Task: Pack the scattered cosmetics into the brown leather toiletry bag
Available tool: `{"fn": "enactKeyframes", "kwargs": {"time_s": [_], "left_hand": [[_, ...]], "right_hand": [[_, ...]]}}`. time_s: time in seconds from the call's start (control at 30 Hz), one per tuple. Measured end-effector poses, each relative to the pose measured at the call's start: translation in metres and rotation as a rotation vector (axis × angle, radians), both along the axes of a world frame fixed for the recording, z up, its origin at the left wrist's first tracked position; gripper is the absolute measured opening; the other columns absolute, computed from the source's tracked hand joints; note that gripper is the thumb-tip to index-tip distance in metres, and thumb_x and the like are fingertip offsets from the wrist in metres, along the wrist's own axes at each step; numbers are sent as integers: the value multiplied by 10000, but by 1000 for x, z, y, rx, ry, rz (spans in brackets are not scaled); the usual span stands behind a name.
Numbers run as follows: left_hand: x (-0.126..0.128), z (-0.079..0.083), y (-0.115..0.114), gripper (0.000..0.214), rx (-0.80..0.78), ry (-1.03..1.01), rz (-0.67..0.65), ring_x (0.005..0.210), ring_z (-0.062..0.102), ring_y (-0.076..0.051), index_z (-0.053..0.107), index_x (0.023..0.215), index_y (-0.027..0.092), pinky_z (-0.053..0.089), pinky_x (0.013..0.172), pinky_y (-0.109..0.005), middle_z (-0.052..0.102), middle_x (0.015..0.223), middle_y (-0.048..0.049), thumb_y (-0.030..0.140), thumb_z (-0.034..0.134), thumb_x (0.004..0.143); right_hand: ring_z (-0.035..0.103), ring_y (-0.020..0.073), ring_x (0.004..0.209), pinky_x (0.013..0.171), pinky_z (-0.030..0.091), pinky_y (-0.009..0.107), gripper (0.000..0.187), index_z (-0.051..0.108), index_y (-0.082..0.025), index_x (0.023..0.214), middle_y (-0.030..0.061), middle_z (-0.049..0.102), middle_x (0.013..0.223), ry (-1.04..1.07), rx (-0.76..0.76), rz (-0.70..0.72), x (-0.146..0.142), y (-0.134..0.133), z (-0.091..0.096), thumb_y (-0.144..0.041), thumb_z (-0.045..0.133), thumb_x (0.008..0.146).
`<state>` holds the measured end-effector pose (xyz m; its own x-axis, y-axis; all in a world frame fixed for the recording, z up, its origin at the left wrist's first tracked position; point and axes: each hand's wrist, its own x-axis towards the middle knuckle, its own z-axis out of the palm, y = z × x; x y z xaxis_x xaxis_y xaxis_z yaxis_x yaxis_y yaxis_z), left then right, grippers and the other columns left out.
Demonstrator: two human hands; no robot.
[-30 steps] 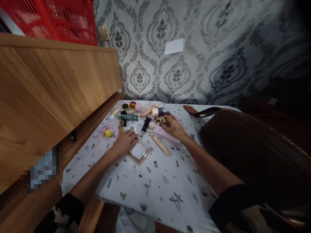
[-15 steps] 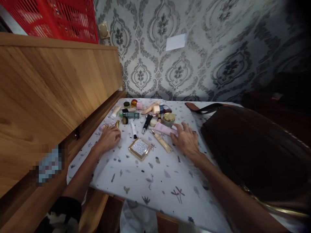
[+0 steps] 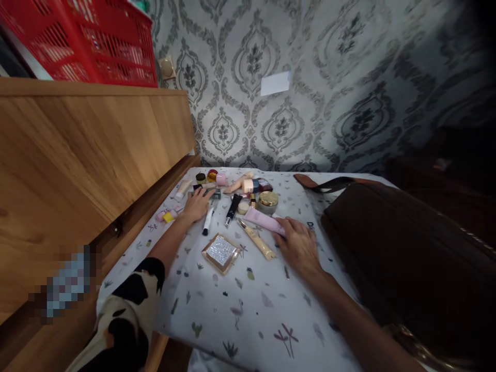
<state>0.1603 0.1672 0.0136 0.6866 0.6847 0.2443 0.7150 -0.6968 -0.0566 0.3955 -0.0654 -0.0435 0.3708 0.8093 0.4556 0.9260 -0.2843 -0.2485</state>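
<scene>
My left hand (image 3: 197, 205) reaches across a green tube (image 3: 216, 194), its fingers stretched out over it and covering most of it. My right hand (image 3: 299, 242) has its thumb and fingers around the near end of a pink squeeze tube (image 3: 263, 219), which lies on the table. Between the hands are a black tube (image 3: 233, 208), a white tube with a black cap (image 3: 208, 221), a beige-gold tube (image 3: 256, 238) and a glittery square compact (image 3: 221, 252). A gold-lidded jar (image 3: 268, 201) stands behind the pink tube.
More cosmetics, including a pink-capped jar (image 3: 221, 179) and a cream tube (image 3: 183, 189), cluster at the back. Small yellow and pink items (image 3: 168, 217) lie at left. A dark bag (image 3: 403, 243) fills the right side. A wooden cabinet (image 3: 96, 155) borders the left, with a red basket (image 3: 116, 46) on top.
My left hand has moved forward and right from the left edge to the green tube, uncovering the yellow item. My right hand has closed in on the pink tube's end. The view has tilted up slightly.
</scene>
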Motion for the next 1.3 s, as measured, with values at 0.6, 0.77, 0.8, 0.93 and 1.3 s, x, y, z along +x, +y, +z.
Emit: {"fn": "enactKeyframes", "kwargs": {"time_s": [0.6, 0.77, 0.8, 0.93, 1.3], "left_hand": [[-5, 17, 24, 512, 71, 2, 268, 1247, 461, -418, 538, 1354, 209, 349, 1002, -685, 523, 1321, -218, 84, 430, 869], [47, 24, 3, 488, 15, 8, 1, 1340, 415, -325, 455, 1431, 219, 365, 1107, -510, 468, 1431, -158, 241, 474, 943], [61, 23, -1, 479, -5, 17, -64, 1351, 412, -302, 457, 1435, 237, 365, 1119, -478, 461, 1450, -134, 282, 474, 958], [114, 11, -13, 414, -92, 74, -222, 1379, 407, -269, 538, 1371, 298, 368, 1134, -442, 484, 1478, -59, 330, 495, 961], [145, -5, 8, 365, -159, 80, 12, 1347, 481, -351, 613, 1272, 217, 397, 1082, -556, 571, 1408, -148, 331, 465, 958]], "right_hand": [[491, 343, 1289, 1016, 436, 498, 356, 659, -252, 1248, 147, 528, 1422, 174, -17, -120, -5, -5, 12, -348, 580, 914], [486, 331, 1294, 1042, 411, 475, 316, 663, -203, 1200, 159, 523, 1424, 228, -37, -133, -8, -5, 19, -307, 578, 914], [488, 327, 1289, 1039, 409, 468, 310, 660, -198, 1193, 158, 526, 1418, 236, -38, -136, -8, -5, 20, -305, 580, 914], [478, 314, 1290, 1030, 399, 442, 317, 637, -182, 1202, 152, 520, 1413, 276, -54, -161, -9, -6, 26, -292, 596, 907], [522, 293, 1193, 955, 399, 402, 265, 621, -177, 1163, 120, 589, 1283, 325, -73, -204, -9, -5, 37, -227, 601, 903]]}}
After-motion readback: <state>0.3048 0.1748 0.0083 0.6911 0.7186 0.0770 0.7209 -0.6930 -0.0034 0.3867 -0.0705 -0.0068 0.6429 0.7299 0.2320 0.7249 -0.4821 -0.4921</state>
